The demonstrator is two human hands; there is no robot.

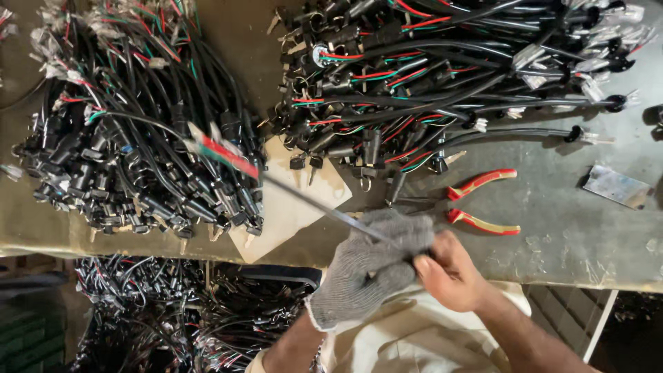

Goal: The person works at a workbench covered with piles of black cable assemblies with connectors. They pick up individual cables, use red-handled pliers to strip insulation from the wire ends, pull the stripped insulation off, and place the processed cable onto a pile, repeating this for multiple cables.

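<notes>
At lower centre, the gloved left hand (373,266) is fisted around a black cable (311,200) running up-left, steadying it, while the bare right hand (449,273) pinches its near end, pliers (476,204) lying beside.

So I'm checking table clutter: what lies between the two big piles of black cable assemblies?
In the head view, between the left pile and the right pile lies a bare strip of table, and lower down a pale cardboard sheet.
</notes>
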